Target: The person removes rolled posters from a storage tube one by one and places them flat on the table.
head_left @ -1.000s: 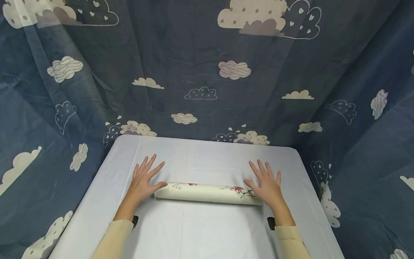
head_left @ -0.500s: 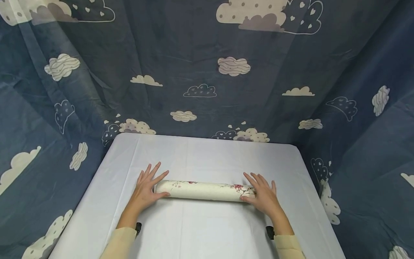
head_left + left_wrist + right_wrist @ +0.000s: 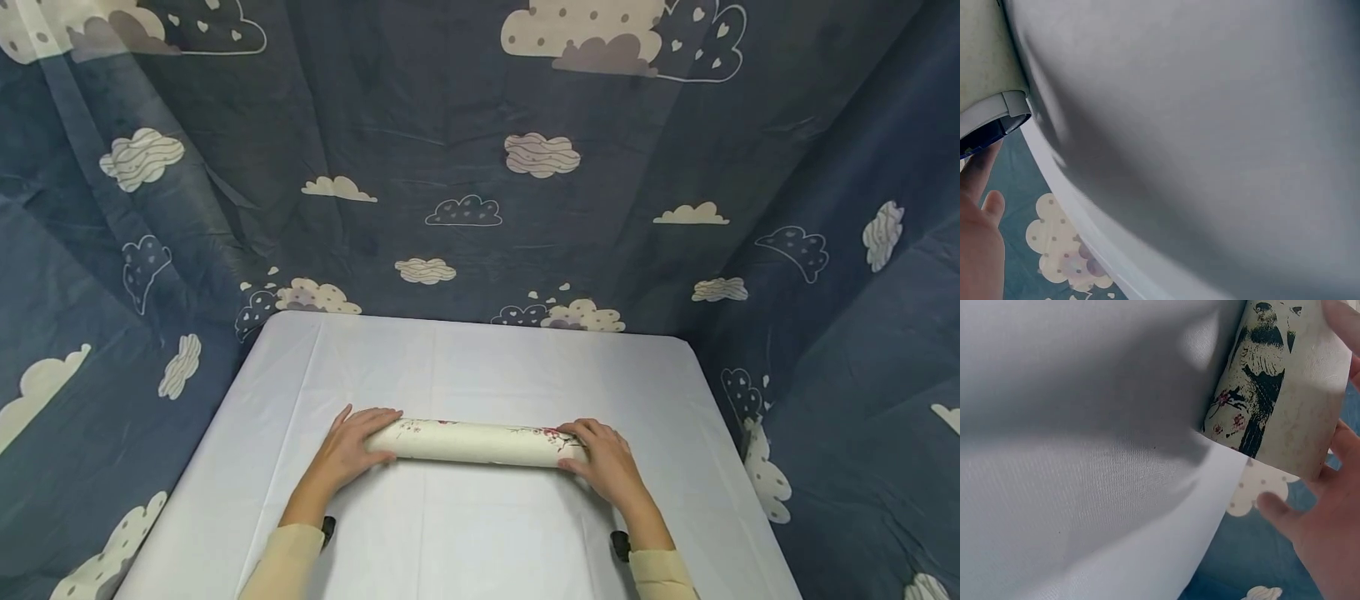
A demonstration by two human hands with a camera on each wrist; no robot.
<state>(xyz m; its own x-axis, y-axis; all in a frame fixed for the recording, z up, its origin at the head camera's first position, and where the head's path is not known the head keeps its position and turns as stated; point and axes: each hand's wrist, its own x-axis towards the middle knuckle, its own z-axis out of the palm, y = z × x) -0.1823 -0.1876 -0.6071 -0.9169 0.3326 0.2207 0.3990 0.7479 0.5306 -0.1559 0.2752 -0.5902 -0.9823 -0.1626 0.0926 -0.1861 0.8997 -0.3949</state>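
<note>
A cream wallpaper roll (image 3: 480,443) with red blossoms and dark twigs printed on it lies crosswise on the white-covered table (image 3: 480,533). My left hand (image 3: 347,448) grips its left end, thumb on the near side and fingers over the far side. At the other end my right hand (image 3: 606,460) holds it the same way. In the left wrist view the roll's open end (image 3: 1013,103) shows a hollow inside with dark blue. The right wrist view shows a dark printed bird-like figure and pink flowers on the roll (image 3: 1304,406).
Dark blue fabric (image 3: 465,108) with printed clouds hangs behind the table and along both sides. The table's far edge (image 3: 480,322) runs beyond the roll. A dark band with a small device (image 3: 620,546) sits at each wrist, beside cream sleeves.
Both hands have come down from spread fingers above and beside the roll. Their fingers have curled over its ends and now grip it. The roll lies nearly where it was.
</note>
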